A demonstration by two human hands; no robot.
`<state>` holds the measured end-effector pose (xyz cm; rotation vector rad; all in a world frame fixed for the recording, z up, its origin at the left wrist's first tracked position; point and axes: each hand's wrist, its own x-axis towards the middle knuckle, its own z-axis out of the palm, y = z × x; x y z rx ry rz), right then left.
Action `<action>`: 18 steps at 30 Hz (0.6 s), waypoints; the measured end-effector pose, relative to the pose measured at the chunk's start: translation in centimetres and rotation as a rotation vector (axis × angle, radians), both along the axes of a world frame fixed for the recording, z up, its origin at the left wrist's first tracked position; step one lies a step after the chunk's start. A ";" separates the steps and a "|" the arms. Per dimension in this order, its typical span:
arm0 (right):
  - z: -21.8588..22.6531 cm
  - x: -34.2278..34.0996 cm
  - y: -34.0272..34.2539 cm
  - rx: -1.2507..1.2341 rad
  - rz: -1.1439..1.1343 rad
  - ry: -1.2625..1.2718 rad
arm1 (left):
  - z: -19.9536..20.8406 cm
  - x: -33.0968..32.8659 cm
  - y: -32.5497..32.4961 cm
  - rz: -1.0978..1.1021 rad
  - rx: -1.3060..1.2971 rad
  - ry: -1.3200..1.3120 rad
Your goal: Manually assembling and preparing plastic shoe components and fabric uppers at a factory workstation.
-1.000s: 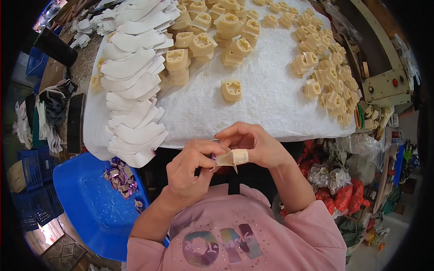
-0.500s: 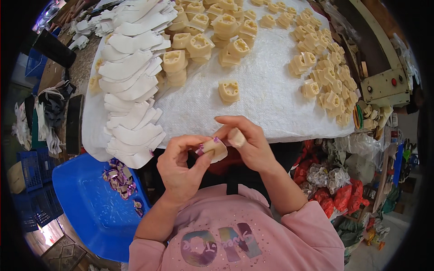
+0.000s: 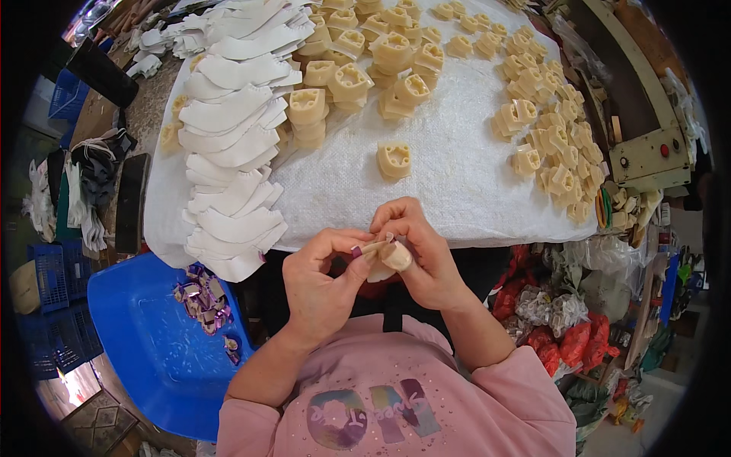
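Just off the table's near edge, both hands meet over a small cream piece with purple edging (image 3: 378,272). My left hand (image 3: 316,278) pinches its left side between thumb and fingers. My right hand (image 3: 430,263) is closed at its other side, fingertips bent over the top edge; a pale cover (image 3: 396,257) wraps the right thumb. Fingers hide much of the piece, so its exact kind is unclear. Nearest beyond the hands, a single cream moulded block with holes in its top (image 3: 394,161) stands on the white woven sheet (image 3: 335,202).
Overlapping curved white pieces (image 3: 228,156) run down the table's left side. Stacked cream blocks (image 3: 308,110) stand behind, with more cream pieces (image 3: 560,141) heaped at right. A blue tub (image 3: 145,335) at lower left holds purple-trimmed pieces (image 3: 202,301). Red bags (image 3: 575,339) lie at lower right.
My right hand has moved left onto the piece, its raised index finger now bent down to it. The piece has turned more edge-on. The view has shifted slightly.
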<state>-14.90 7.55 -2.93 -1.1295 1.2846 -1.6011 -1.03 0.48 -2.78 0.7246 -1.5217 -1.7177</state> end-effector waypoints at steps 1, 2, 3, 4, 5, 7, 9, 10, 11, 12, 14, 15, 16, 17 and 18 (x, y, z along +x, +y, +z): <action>0.0 -0.4 0.0 -0.042 -0.079 0.313 | 0.1 0.0 0.1 -0.012 -0.041 -0.084; 0.0 -0.6 0.1 -0.082 -0.157 0.627 | 0.2 -0.1 0.0 -0.017 -0.041 -0.082; 0.0 -0.3 0.2 -0.081 -0.161 0.628 | 0.4 -0.3 -0.2 0.065 -0.317 -0.150; -0.2 0.0 0.3 -0.109 -0.200 0.655 | 0.4 -0.5 -0.3 0.153 -0.594 -0.219; -0.3 0.2 0.4 -0.138 -0.239 0.681 | 0.4 -0.5 -0.2 0.155 -0.569 -0.179; -0.6 -0.5 0.9 -0.151 -0.110 0.455 | -0.1 -0.4 -0.5 0.123 -0.574 -0.122; -0.5 -1.2 0.8 -0.163 0.017 0.227 | -0.4 0.0 -0.9 0.090 -0.580 -0.065; -0.2 -1.6 0.6 -0.102 0.027 0.077 | -0.5 0.2 -1.1 0.108 -0.688 -0.065; 0.2 -1.9 0.4 -0.041 0.036 -0.074 | -0.6 0.3 -1.2 0.126 -0.796 -0.064; 0.7 -2.1 0.4 -0.041 0.032 -0.075 | -0.7 0.4 -1.1 0.121 -0.796 -0.063; 1.9 -2.4 0.6 0.354 0.199 -0.308 | -0.8 0.4 -1.0 0.012 -0.774 0.000; 1.2 -2.5 0.6 0.217 0.140 -0.194 | -0.7 0.6 -0.9 0.005 -0.773 0.003; 0.9 -2.7 0.6 0.217 0.133 -0.199 | -0.7 1.0 -0.8 -0.083 -0.596 0.010; 0.7 -2.9 0.5 0.106 0.076 0.051 | -0.7 1.3 -0.8 -0.167 -0.418 0.015; 0.5 -3.0 0.6 -0.005 0.019 0.301 | -0.8 1.3 -0.9 -0.173 -0.415 0.012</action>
